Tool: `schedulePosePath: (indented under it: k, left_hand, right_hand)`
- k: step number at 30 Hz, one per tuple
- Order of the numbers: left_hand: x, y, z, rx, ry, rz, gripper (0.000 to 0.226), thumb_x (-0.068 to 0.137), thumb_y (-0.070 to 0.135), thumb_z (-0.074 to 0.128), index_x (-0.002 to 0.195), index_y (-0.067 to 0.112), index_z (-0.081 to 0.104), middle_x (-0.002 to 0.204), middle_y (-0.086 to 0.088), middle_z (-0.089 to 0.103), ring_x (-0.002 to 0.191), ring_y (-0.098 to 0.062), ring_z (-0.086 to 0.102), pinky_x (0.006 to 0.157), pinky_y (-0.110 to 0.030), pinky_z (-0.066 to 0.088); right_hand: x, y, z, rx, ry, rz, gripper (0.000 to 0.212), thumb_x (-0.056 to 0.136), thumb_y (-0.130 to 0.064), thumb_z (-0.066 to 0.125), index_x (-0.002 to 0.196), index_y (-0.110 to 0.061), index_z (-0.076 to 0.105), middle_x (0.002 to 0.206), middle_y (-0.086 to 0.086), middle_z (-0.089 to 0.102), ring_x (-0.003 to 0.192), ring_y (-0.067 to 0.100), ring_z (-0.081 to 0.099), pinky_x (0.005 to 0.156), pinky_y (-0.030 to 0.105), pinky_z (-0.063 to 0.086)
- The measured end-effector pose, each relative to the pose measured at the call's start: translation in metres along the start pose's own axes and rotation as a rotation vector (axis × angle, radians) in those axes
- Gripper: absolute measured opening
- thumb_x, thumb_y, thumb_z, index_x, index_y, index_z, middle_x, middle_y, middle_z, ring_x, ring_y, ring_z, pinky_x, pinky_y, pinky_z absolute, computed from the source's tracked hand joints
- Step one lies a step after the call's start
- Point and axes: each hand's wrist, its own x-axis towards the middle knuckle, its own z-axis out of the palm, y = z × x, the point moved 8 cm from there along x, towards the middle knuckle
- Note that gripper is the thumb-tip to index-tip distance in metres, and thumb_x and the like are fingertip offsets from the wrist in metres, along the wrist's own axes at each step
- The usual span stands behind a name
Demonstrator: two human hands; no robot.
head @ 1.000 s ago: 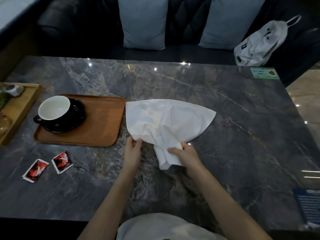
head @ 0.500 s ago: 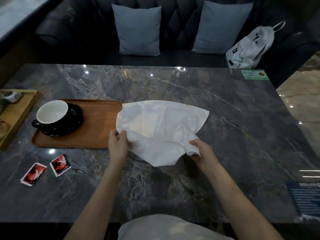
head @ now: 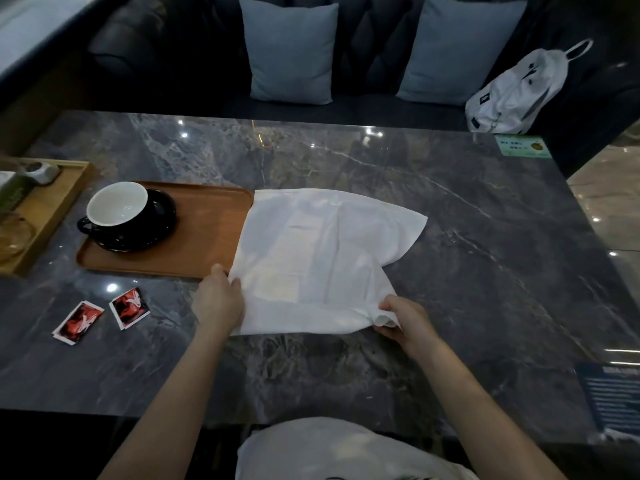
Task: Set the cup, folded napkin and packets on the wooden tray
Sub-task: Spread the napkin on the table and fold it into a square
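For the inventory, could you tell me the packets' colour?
Red and black with white edges, head view.

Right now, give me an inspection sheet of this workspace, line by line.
Surface: dark marble table, glossy with light reflections.
Job's things: cup on a black saucer on the wooden tray; white napkin spread out, not folded, left edge overlapping the tray; two red packets on the table, off the tray.
Clutter: lighter wooden box at far left; green card at far right corner.
Hands: left hand pinches the napkin's near-left corner; right hand grips its near-right corner.
Cables: nothing seen.
Surroundings: dark sofa with two blue cushions; white bag.
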Motion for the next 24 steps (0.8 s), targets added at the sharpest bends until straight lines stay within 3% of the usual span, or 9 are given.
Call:
schedulePosePath:
  k: [3,5,7,9,11,13,18,21,24]
  left_hand:
    - [-0.013,0.017,0.007,0.092,0.025,0.196,0.04,0.085,0.022,0.057,0.121,0.005,0.05,0.121,-0.021,0.048,0.108,-0.04,0.047,0.085,-0.047,0.044]
    - [-0.034,0.044,0.019,0.059,0.01,0.431,0.04,0.083,0.03,0.054,0.115,0.007,0.06,0.119,-0.02,0.056,0.108,-0.039,0.053,0.083,-0.046,0.047]
    - [-0.058,0.069,0.037,0.023,-0.055,0.572,0.052,0.08,0.042,0.037,0.103,0.008,0.068,0.114,-0.018,0.062,0.106,-0.036,0.059,0.082,-0.042,0.05]
    - [-0.079,0.084,0.059,0.033,-0.155,0.565,0.052,0.086,0.042,0.032,0.113,0.009,0.063,0.127,-0.018,0.056,0.121,-0.032,0.051,0.094,-0.035,0.046]
    - [-0.094,0.084,0.09,0.043,-0.349,0.46,0.051,0.096,0.04,0.028,0.139,0.014,0.035,0.153,-0.016,0.021,0.142,-0.029,0.016,0.114,-0.039,0.02]
    - [-0.103,0.077,0.109,0.092,-0.435,0.417,0.059,0.094,0.045,0.019,0.146,0.019,0.013,0.157,-0.014,-0.005,0.144,-0.029,-0.007,0.116,-0.045,0.002]
    - [-0.104,0.071,0.113,0.164,-0.468,0.467,0.077,0.075,0.048,0.007,0.147,0.02,0.0,0.155,-0.015,-0.016,0.143,-0.029,-0.015,0.115,-0.046,-0.004]
    - [-0.106,0.071,0.111,0.244,-0.452,0.504,0.071,0.084,0.045,0.015,0.147,0.019,-0.004,0.155,-0.016,-0.017,0.143,-0.031,-0.015,0.115,-0.048,-0.004]
    - [-0.107,0.075,0.109,0.278,-0.463,0.502,0.067,0.092,0.037,0.029,0.147,0.018,-0.004,0.154,-0.017,-0.017,0.142,-0.032,-0.015,0.115,-0.049,-0.003]
  right_hand:
    - [-0.003,0.012,0.008,-0.144,-0.108,0.013,0.013,0.075,-0.004,0.057,0.086,-0.001,0.063,0.089,0.018,0.065,0.078,0.028,0.062,0.071,0.036,0.052]
    - [-0.007,0.019,0.016,-0.19,-0.182,0.031,0.023,0.072,-0.004,0.059,0.092,0.004,0.066,0.094,0.022,0.066,0.083,0.032,0.062,0.077,0.039,0.049]
    - [-0.009,0.025,0.022,-0.213,-0.229,0.058,0.028,0.071,-0.002,0.059,0.097,0.007,0.066,0.096,0.023,0.066,0.086,0.033,0.062,0.079,0.04,0.048]
    - [-0.013,0.026,0.026,-0.239,-0.262,0.067,0.027,0.074,0.001,0.059,0.1,0.004,0.067,0.099,0.022,0.068,0.09,0.034,0.064,0.081,0.041,0.051]
    - [-0.014,0.023,0.027,-0.229,-0.268,0.053,0.03,0.073,0.001,0.06,0.102,0.001,0.067,0.102,0.021,0.07,0.094,0.035,0.066,0.084,0.041,0.053]
    - [-0.014,0.015,0.022,-0.208,-0.227,0.027,0.031,0.072,-0.001,0.06,0.102,0.002,0.066,0.099,0.021,0.07,0.09,0.034,0.066,0.079,0.039,0.055]
    - [-0.012,-0.007,-0.007,-0.052,-0.047,0.002,0.025,0.069,-0.004,0.058,0.093,-0.002,0.064,0.082,0.016,0.064,0.077,0.03,0.059,0.061,0.032,0.049]
    - [-0.013,-0.021,-0.035,0.097,0.105,-0.125,0.022,0.07,0.001,0.051,0.079,-0.016,0.062,0.082,0.011,0.058,0.073,0.025,0.054,0.059,0.031,0.045]
    - [-0.031,-0.033,-0.057,0.104,0.19,-0.262,0.035,0.079,0.003,0.054,0.105,-0.02,0.058,0.091,0.004,0.058,0.075,0.018,0.056,0.057,0.023,0.051]
